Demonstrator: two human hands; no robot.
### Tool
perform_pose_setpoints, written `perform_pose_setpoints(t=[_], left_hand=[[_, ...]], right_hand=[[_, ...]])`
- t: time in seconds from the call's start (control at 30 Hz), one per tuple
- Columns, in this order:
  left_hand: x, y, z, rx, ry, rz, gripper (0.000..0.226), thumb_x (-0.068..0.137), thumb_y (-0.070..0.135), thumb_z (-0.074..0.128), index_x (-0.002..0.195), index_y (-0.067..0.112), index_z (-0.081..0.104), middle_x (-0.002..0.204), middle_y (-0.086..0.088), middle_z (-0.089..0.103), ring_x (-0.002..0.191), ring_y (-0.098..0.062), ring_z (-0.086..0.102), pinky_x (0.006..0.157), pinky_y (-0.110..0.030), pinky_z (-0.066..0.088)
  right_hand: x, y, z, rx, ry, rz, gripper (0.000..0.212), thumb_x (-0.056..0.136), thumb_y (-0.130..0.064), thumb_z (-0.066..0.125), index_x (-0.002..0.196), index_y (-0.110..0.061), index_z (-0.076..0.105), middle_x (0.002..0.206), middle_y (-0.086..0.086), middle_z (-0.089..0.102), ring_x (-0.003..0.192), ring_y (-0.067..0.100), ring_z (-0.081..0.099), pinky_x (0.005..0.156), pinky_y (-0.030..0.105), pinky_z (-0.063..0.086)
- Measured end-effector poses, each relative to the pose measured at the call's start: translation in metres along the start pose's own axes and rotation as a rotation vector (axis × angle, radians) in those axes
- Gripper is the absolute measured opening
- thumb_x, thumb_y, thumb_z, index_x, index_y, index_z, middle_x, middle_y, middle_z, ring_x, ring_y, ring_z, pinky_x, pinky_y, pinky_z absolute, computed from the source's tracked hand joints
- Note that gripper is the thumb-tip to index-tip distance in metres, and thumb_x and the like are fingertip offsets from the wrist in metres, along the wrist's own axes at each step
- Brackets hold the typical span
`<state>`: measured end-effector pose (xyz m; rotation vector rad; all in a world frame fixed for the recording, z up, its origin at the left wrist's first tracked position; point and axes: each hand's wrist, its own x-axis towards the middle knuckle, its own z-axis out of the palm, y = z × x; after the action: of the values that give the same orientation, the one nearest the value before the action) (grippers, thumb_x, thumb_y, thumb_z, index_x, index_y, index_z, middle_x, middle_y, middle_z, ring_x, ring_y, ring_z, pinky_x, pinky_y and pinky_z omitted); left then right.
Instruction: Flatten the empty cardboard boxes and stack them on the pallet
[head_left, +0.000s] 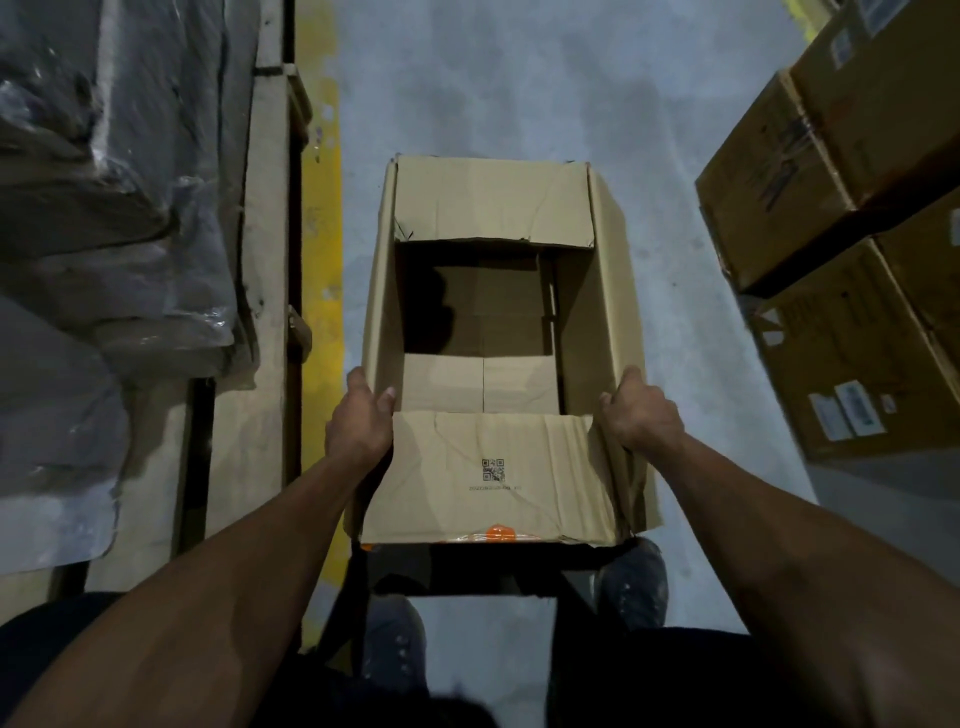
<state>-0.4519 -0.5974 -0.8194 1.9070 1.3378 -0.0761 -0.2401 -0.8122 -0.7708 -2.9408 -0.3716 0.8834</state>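
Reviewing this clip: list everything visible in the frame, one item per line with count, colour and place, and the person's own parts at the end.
open cardboard box: 1, tan, centre, held up over the floor, flaps open, inside looks empty, QR code printed on near flap
orange tape: 1 scrap, orange, near bottom edge of the box
stacked cartons: at least 4, brown, right edge, some with white labels
plastic-wrapped load: 1, grey and shiny, left side
pallet: 1, pale wood, under the wrapped load
floor stripe: 1, yellow, between pallet and box
floor: grey concrete
shoes: 2, dark, speckled, below the box
left hand: grips the box's left wall
right hand: grips the box's right wall
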Motion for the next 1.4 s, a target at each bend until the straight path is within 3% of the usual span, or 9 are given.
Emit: perform_pose_setpoints(t=[0.17, 0.3, 0.43, 0.5, 0.57, 0.67, 1.0, 1.2, 1.4], left_hand=[[-0.013, -0.007, 0.0, -0.034, -0.024, 0.015, 0.044, 0.105, 0.032, 0.044, 0.141, 0.01, 0.031, 0.126, -0.019, 0.061, 0.113, -0.041, 0.058, 0.087, -0.042, 0.045], [-0.018, -0.007, 0.0, 0.144, 0.024, 0.032, 0.063, 0.103, 0.036, 0.048, 0.153, 0.01, 0.019, 0.153, -0.02, 0.036, 0.138, -0.039, 0.039, 0.108, -0.052, 0.039], [-0.037, 0.015, -0.001, 0.643, 0.068, 0.377, 0.067, 0.105, 0.046, 0.032, 0.159, 0.016, 0.005, 0.166, -0.013, 0.0, 0.153, -0.034, -0.002, 0.123, -0.048, 0.003], [-0.043, 0.032, 0.006, 0.741, -0.155, 0.564, 0.059, 0.105, 0.049, 0.024, 0.155, 0.018, 0.025, 0.164, -0.011, 0.019, 0.153, -0.032, 0.009, 0.123, -0.049, 0.005], [-0.048, 0.051, 0.009, 0.773, -0.405, 0.579, 0.051, 0.104, 0.05, 0.026, 0.131, 0.016, 0.052, 0.138, -0.014, 0.055, 0.131, -0.032, 0.046, 0.114, -0.047, 0.031], [-0.058, 0.072, 0.001, 0.742, -0.426, 0.573, 0.038, 0.101, 0.043, 0.039, 0.113, 0.012, 0.056, 0.112, -0.014, 0.061, 0.097, -0.029, 0.058, 0.087, -0.041, 0.05], [-0.108, 0.123, -0.066, 0.493, -0.617, 0.546, 0.048, 0.104, 0.044, 0.044, 0.07, 0.014, 0.059, 0.066, -0.002, 0.055, 0.057, -0.014, 0.05, 0.055, -0.026, 0.041], [-0.134, 0.115, -0.058, 0.562, -1.079, 0.328, 0.023, 0.097, 0.029, 0.062, 0.09, 0.009, 0.07, 0.088, -0.003, 0.068, 0.074, -0.015, 0.062, 0.06, -0.024, 0.052], [-0.149, 0.08, 0.005, 0.796, -1.052, 0.404, 0.077, 0.093, 0.051, 0.061, 0.15, 0.006, 0.037, 0.152, -0.01, 0.042, 0.136, -0.03, 0.043, 0.111, -0.04, 0.038]], right_hand=[[-0.024, 0.011, 0.023, 0.082, 0.03, 0.037, 0.028, 0.105, -0.024, 0.044, 0.124, -0.005, 0.053, 0.127, 0.019, 0.058, 0.117, 0.037, 0.056, 0.088, 0.036, 0.044], [-0.032, 0.016, 0.025, 0.11, 0.063, 0.072, 0.03, 0.105, -0.028, 0.046, 0.122, -0.005, 0.056, 0.122, 0.019, 0.061, 0.114, 0.038, 0.058, 0.083, 0.036, 0.044], [-0.035, 0.021, 0.021, 0.143, 0.058, 0.092, 0.041, 0.105, -0.039, 0.045, 0.126, -0.006, 0.054, 0.12, 0.019, 0.062, 0.112, 0.038, 0.059, 0.081, 0.037, 0.043], [-0.04, 0.023, 0.018, 0.175, 0.041, 0.134, 0.045, 0.105, -0.043, 0.043, 0.131, -0.007, 0.052, 0.124, 0.018, 0.06, 0.114, 0.037, 0.058, 0.082, 0.037, 0.043], [-0.045, 0.026, 0.016, 0.271, 0.012, 0.178, 0.046, 0.105, -0.041, 0.042, 0.135, -0.007, 0.051, 0.129, 0.018, 0.058, 0.116, 0.037, 0.056, 0.084, 0.037, 0.043], [-0.052, 0.033, 0.012, 0.552, -0.046, 0.276, 0.048, 0.103, -0.036, 0.044, 0.14, -0.006, 0.05, 0.133, 0.019, 0.057, 0.118, 0.038, 0.055, 0.093, 0.037, 0.046], [-0.081, 0.056, 0.009, 0.624, -0.142, 0.259, 0.02, 0.094, -0.019, 0.063, 0.102, 0.0, 0.064, 0.101, 0.019, 0.065, 0.09, 0.035, 0.063, 0.072, 0.039, 0.05], [-0.093, 0.062, 0.017, 0.362, -0.229, 0.168, 0.04, 0.087, -0.038, 0.076, 0.085, -0.003, 0.058, 0.097, 0.015, 0.066, 0.092, 0.033, 0.062, 0.078, 0.039, 0.051], [-0.095, 0.057, 0.029, 0.101, -0.17, 0.04, 0.048, 0.095, -0.044, 0.065, 0.118, -0.004, 0.057, 0.119, 0.014, 0.061, 0.113, 0.033, 0.059, 0.081, 0.033, 0.044]])
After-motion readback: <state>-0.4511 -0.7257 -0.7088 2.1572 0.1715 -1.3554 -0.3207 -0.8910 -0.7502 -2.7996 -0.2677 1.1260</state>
